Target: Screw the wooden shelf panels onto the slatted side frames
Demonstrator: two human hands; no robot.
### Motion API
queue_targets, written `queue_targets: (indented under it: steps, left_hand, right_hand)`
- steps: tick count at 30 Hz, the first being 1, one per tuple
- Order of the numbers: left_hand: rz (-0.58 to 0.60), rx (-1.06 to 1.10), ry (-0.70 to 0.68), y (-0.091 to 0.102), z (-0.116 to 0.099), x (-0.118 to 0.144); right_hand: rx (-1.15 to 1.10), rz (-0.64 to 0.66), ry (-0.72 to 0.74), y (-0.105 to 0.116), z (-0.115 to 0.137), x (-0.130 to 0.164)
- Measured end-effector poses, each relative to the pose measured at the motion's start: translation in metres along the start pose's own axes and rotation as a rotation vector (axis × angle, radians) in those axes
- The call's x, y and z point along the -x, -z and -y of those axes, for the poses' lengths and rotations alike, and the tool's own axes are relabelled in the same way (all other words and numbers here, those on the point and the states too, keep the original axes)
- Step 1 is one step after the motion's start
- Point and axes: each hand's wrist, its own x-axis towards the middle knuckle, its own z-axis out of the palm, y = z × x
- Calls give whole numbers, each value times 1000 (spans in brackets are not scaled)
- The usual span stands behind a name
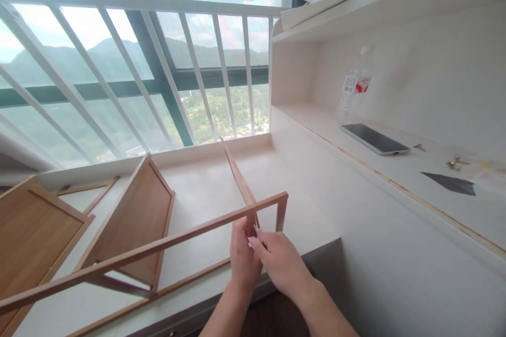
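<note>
A brown wooden rack lies on its side in front of me, with a long thin rail point(177, 235) running across it. Several flat boards stand between its rails, among them a shelf board point(130, 221) on the left and a board seen nearly edge-on point(239, 176) near the right end. My left hand point(242, 258) is closed around the near end of that edge-on board, just below the rail. Beside it, my right hand point(281, 259) pinches at the same spot, its fingertips against the board; what they hold is too small to name.
The rack rests on a white ledge point(193, 179) below a window with a white railing point(158, 2). On the right-hand shelf point(312, 116) are a clear plastic bottle point(358, 87), a phone point(375, 139), a dark flat piece point(450, 183) and small brass-coloured hardware point(456, 162).
</note>
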Motion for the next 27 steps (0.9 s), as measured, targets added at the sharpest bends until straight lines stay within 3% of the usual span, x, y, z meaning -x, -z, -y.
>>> queue_targets:
  steps: [4,8,13,20,27]
  left_hand:
    - [-46,-29,25,15,-10,10]
    - [121,144,185,30,-21,12]
    - [158,286,305,35,-31,9]
    - [92,480,477,37,-49,9]
    - [130,670,445,38,-63,13]
  right_hand:
    - [-31,36,-97,7,-1,1]
    - [-106,93,-107,14,-2,4]
    - [-98,197,-42,10,-5,8]
    - [-62,186,55,3,-1,9]
    - [-16,53,209,9,1,16]
